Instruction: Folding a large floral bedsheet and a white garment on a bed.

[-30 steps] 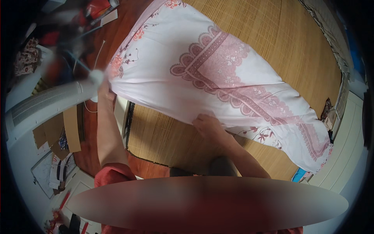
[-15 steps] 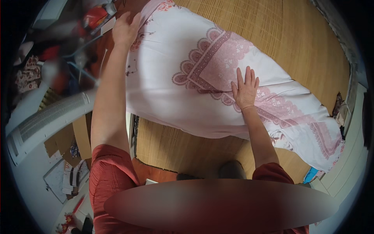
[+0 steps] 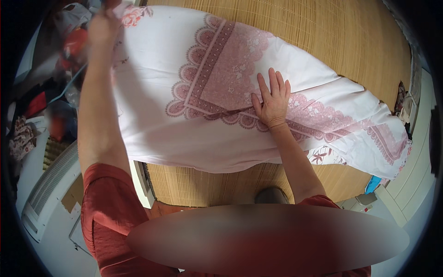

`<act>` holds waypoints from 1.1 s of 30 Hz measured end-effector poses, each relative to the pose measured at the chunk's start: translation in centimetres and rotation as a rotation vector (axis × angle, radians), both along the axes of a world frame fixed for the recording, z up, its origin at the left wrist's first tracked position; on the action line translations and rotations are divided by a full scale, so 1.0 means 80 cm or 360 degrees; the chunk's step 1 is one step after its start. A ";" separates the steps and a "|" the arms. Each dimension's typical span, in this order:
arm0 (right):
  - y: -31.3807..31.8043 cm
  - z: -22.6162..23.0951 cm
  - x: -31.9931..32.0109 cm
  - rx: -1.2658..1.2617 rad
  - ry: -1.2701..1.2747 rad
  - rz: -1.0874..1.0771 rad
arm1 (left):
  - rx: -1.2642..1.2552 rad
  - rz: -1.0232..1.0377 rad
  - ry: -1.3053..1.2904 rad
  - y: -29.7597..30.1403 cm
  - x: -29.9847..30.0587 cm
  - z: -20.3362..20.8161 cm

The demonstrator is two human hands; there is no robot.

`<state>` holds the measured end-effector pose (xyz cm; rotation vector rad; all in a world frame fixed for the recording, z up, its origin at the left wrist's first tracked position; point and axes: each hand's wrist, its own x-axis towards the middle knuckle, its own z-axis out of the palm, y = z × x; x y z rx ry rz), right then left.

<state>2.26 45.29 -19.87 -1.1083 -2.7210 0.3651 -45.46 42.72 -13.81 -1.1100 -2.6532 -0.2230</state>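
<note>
A white bedsheet [image 3: 157, 83] with pink lace-pattern borders and small flowers lies spread over a woven bamboo mat [image 3: 332, 37]. My right hand [image 3: 272, 99] rests flat on the sheet's middle, fingers spread, pressing on the pink patterned band. My left hand [image 3: 104, 23] is stretched far out to the upper left and grips the sheet's far left edge by a flower print; it is blurred. The sheet's right end [image 3: 387, 143] hangs toward the mat's right side.
A white slatted appliance [image 3: 46, 189] stands on the floor at lower left. Cluttered bags and red items [image 3: 50, 69] fill the left side. A blue object [image 3: 373, 183] lies by the mat's right edge. Pale floor tiles show at lower right.
My left hand has lifted the sheet's left edge and carried it farther out. My right hand moved from the near edge onto the sheet's middle and lies flat there.
</note>
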 end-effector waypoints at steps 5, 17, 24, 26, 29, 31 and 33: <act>0.002 -0.003 0.004 -0.0006 0.0027 -0.0004 | -0.1043 0.0178 0.0117 -0.094 -0.114 0.060; 0.005 0.000 0.004 -0.0020 0.0069 0.0034 | 0.0758 -0.0186 -0.0427 -0.200 -0.007 0.010; 0.008 0.007 0.009 0.0000 0.0087 0.0021 | 0.0084 -0.0973 -0.0061 -0.129 0.203 0.035; 0.021 0.017 0.019 0.0017 0.0158 0.0066 | 0.0155 -0.1038 -0.0045 -0.084 0.199 0.020; 0.074 0.048 0.082 0.0376 0.0178 0.0003 | 0.0130 -0.1143 0.0002 -0.011 0.202 0.017; 0.084 0.066 0.164 0.0604 0.0195 -0.0595 | 0.0055 -0.1192 0.0052 0.009 0.203 0.013; 0.080 0.080 0.255 0.0626 -0.0196 -0.0778 | -0.0704 -0.0831 -0.0358 0.020 0.178 -0.010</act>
